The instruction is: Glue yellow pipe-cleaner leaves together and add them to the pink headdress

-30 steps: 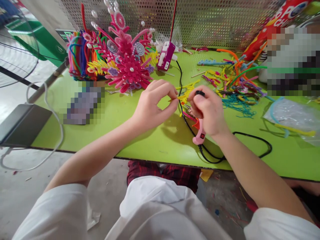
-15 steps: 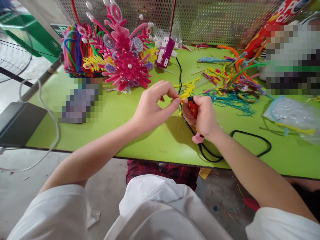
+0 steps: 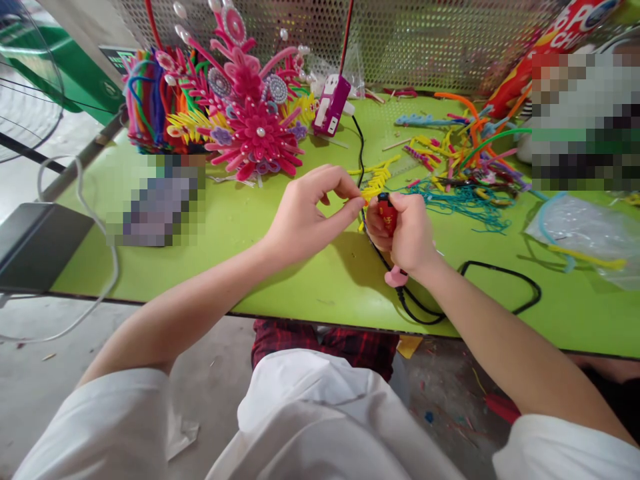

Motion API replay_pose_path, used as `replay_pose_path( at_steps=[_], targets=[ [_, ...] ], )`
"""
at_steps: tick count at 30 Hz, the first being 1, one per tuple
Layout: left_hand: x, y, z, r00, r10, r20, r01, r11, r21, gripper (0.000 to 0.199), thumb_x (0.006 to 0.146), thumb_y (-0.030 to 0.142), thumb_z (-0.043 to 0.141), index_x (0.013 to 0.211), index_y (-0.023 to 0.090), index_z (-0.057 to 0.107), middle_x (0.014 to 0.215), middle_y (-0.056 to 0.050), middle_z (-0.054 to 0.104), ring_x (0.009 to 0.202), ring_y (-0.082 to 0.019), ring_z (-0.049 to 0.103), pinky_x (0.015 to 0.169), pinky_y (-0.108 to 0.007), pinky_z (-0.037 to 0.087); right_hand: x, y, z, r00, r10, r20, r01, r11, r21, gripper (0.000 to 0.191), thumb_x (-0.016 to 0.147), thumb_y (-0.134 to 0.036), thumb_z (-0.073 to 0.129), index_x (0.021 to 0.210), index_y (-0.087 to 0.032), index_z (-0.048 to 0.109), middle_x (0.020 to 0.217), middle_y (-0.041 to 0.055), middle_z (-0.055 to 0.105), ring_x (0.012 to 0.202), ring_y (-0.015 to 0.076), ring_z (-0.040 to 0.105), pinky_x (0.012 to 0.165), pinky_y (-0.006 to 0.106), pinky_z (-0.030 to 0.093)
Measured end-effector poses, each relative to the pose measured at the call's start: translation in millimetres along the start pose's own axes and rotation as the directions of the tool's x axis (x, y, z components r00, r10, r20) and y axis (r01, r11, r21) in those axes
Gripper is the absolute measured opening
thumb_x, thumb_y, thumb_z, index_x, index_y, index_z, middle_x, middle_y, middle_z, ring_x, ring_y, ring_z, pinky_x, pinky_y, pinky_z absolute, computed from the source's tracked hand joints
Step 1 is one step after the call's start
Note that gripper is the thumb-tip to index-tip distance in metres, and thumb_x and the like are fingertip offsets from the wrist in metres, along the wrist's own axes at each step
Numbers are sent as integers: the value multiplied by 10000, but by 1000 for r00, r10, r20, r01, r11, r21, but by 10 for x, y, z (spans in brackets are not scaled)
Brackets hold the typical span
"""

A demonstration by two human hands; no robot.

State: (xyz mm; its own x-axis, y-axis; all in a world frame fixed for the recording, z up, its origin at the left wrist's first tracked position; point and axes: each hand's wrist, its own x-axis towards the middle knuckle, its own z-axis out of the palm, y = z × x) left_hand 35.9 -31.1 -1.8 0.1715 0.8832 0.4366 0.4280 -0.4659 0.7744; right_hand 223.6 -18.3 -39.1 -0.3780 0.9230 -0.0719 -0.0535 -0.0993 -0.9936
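Observation:
Thumb and fingertips of my left hand (image 3: 313,210) are pinched together above the green table; whatever is between them is too small to make out. Close to its right, my right hand (image 3: 407,230) is wrapped around a red lighter (image 3: 387,215) with a black top, held upright. No flame can be made out. Just beyond the two hands lie yellow fuzzy stems (image 3: 377,179), partly covered by my fingers. A pink piece (image 3: 396,276) on a black cable (image 3: 420,320) shows below my right hand.
A pink fuzzy flower arrangement (image 3: 260,133) stands at the back left, beside a purple power adapter (image 3: 332,107). Coloured stems and teal threads (image 3: 465,203) lie right of centre. A plastic bag (image 3: 590,233) is at the right, a grey box (image 3: 45,243) at the left.
The top of the red lighter and my left fingertips have shifted very slightly to the right. Otherwise both hands keep their pose.

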Motion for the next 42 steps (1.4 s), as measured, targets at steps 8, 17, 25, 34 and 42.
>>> replay_pose_path(
  at_steps=[8,17,25,34,42],
  targets=[
    [9,-19,-11,999,33,-2,-33,998,47,38,906,197,727,872,210,714,895,-31,732,866,-172,655,797,-317,505,7,-33,17,1000,5,11,-6,999,49,630,998,-740,426,639,-230,338,602,-12,192,501,119,162,466,341,85],
    [26,-218,-8,910,415,-24,-361,819,446,176,1024,289,569,876,262,660,989,-56,746,980,-269,683,915,-505,541,17,-152,86,994,88,-72,-80,992,99,608,905,-735,554,599,-225,429,550,-36,257,434,73,160,445,313,63],
    [-1,-161,-29,919,395,-1,-335,781,527,195,1045,308,543,879,267,636,1051,-60,733,1072,-313,692,953,-578,517,5,-153,133,971,-129,-202,137,990,27,478,835,-661,808,830,-222,617,617,-60,338,475,63,248,459,281,151],
    [-8,-146,15,924,382,2,-350,846,402,52,961,233,614,916,251,632,1003,-53,748,1016,-272,706,932,-485,539,15,-108,128,938,-247,-245,235,969,-76,362,809,-526,881,880,-241,669,630,-55,421,522,75,314,521,299,201],
    [37,-138,4,962,269,-44,-263,960,100,125,942,147,611,839,210,642,821,-7,715,790,-135,665,754,-296,531,9,-197,58,957,-230,-175,203,966,-160,312,817,-472,814,834,-248,597,664,-37,424,556,90,335,537,301,220]
  ],
)
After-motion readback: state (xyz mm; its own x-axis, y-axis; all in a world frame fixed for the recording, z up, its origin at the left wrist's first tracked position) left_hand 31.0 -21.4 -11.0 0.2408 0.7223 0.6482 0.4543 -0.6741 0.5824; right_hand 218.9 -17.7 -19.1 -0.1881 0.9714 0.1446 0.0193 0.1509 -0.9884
